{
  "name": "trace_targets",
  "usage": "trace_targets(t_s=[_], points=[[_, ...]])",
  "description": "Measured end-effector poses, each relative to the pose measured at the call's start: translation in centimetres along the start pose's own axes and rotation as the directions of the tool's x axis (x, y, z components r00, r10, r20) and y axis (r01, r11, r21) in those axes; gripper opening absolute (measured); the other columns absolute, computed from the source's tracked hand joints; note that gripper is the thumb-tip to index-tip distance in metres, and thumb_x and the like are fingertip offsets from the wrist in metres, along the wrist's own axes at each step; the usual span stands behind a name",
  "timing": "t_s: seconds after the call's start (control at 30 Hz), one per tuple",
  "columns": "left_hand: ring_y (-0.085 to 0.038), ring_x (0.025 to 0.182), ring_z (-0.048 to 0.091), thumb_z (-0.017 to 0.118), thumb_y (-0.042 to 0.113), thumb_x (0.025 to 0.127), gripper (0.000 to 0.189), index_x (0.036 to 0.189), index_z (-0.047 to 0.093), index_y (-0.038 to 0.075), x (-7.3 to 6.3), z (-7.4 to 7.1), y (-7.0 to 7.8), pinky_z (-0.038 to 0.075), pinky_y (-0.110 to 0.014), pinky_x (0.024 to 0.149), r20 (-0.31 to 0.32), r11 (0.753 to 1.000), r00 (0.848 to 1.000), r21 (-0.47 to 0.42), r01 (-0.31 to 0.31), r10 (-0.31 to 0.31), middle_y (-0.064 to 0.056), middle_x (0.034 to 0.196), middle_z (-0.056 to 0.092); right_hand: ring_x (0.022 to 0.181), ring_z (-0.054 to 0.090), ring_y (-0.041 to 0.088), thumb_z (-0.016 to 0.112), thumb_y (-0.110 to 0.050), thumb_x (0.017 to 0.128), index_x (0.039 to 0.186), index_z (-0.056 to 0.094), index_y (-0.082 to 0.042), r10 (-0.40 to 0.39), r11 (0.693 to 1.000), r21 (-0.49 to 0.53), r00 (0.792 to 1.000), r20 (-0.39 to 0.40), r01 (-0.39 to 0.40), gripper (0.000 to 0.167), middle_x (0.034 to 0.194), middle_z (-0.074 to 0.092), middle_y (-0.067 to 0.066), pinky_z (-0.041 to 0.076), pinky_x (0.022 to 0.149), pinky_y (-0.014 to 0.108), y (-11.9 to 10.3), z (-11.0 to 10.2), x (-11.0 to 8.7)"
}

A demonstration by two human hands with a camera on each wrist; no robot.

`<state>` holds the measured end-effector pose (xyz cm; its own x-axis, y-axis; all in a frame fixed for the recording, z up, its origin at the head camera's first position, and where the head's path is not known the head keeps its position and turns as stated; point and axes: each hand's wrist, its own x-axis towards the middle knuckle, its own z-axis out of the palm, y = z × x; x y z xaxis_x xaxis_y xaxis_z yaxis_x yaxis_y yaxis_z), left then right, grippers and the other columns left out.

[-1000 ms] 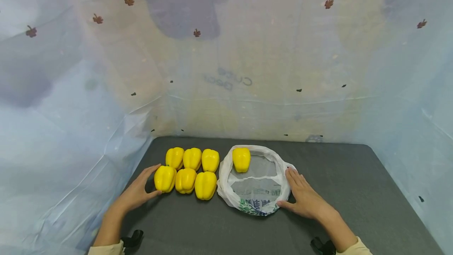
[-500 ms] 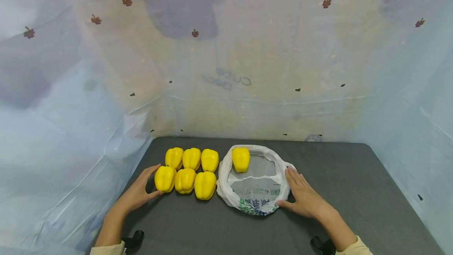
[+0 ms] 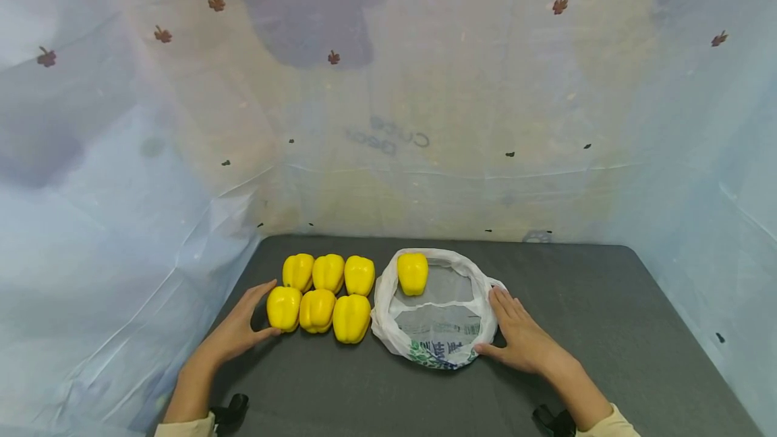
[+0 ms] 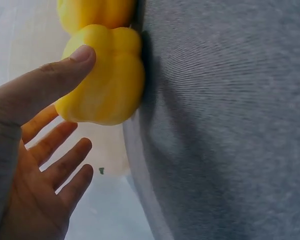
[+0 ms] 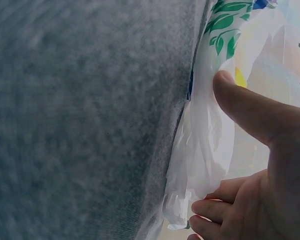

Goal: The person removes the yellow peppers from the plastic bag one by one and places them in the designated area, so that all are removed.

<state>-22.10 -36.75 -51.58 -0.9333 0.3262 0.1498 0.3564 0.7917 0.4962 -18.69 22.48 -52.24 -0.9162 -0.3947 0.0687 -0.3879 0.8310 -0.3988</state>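
Observation:
In the head view, yellow bell peppers lie in two rows of three on the left of the table. My left hand (image 3: 243, 328) is at the near-row pepper on the far left (image 3: 283, 309), thumb and fingers loosely spread around its left side. Seen from the left wrist, the thumb (image 4: 70, 70) lies across this bell pepper (image 4: 107, 85), while the other fingers are spread and relaxed. To the right sits a white plastic bag (image 3: 388, 336) with its rim rolled wide; another bell pepper (image 3: 413, 274) is at its back left. My right hand (image 3: 527, 339) rests against the bag's right rim with extended fingers.
The dark grey table (image 3: 607, 329) extends to the right of the bag and in front of the peppers. A pale printed curtain (image 3: 461, 106) hangs behind and along both sides. Black straps (image 3: 231, 412) show near the wrists.
The far-left pepper of the near row has shifted slightly towards me and to the right, with the left hand following. The right hand and the bag stay in place.

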Motion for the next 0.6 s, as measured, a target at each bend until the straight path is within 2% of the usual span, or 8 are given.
trace_targets(t_s=[0.2, 0.43, 0.6], points=[[-0.052, 0.146, 0.040, 0.087, 0.032, 0.094, 0.090, 0.163, 0.039, 0.002, 0.4, -0.2, 1.0, 0.040, -0.076, 0.111, -0.016, 1.000, 1.000, 0.022, -0.016, 0.016, -0.026, 0.163, 0.038, 0.160, 0.022, 0.050, 0.083, -0.054, 0.091, 0.164, 0.026, 0.013, 0.004, 1.000, 0.005, 1.000, 0.001, -0.004, 0.115, 0.172, 0.025, 0.032, 0.022, 0.127, 0.068, -0.1, 0.0, 0.0], [-0.052, 0.147, 0.040, 0.079, 0.033, 0.100, 0.077, 0.161, 0.044, 0.000, 1.6, -0.3, 4.0, 0.039, -0.075, 0.113, -0.033, 0.998, 0.999, 0.060, -0.032, 0.034, -0.026, 0.163, 0.040, 0.160, 0.021, 0.050, 0.083, -0.054, 0.090, 0.164, 0.026, 0.014, 0.003, 1.000, 0.016, 1.000, -0.006, -0.003, 0.115, 0.172, 0.024, 0.032, 0.022, 0.126, 0.068, -0.1, -0.1, -0.1], [-0.049, 0.149, 0.040, 0.077, 0.034, 0.102, 0.074, 0.161, 0.044, 0.003, 2.5, -0.2, 5.5, 0.038, -0.072, 0.116, -0.050, 0.996, 0.998, 0.087, -0.028, 0.032, -0.023, 0.163, 0.041, 0.160, 0.021, 0.050, 0.082, -0.056, 0.091, 0.164, 0.025, 0.013, -0.001, 1.000, 0.009, 1.000, -0.005, 0.001, 0.115, 0.172, 0.024, 0.031, 0.023, 0.127, 0.068, 0.0, 0.0, 0.0]])
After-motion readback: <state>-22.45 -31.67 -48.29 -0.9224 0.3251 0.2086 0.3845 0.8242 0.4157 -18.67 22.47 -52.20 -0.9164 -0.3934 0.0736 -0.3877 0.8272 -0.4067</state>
